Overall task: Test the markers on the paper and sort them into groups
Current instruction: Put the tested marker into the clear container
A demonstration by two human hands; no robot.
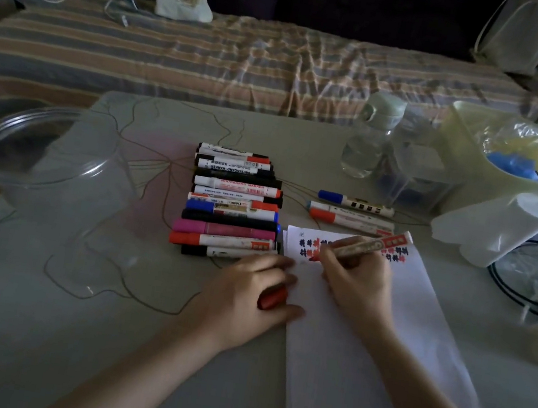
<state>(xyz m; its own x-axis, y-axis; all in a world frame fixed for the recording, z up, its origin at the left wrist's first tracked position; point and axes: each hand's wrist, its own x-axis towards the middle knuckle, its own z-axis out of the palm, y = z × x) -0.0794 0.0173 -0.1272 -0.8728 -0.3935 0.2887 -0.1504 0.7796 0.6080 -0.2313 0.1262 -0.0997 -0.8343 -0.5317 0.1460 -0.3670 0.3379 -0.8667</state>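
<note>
Marker (pixel 372 245) in right hand (pixel 357 278) on paper (pixel 362 338), left hand (pixel 247 297) holding red cap (pixel 272 298)

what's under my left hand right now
A red marker cap shows between the left hand's curled fingers, resting on the table. Anything else beneath the palm is covered.

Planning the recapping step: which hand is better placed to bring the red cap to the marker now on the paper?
Left, probably. The left hand already holds the red cap beside the paper, while the right hand grips the marker.
</note>
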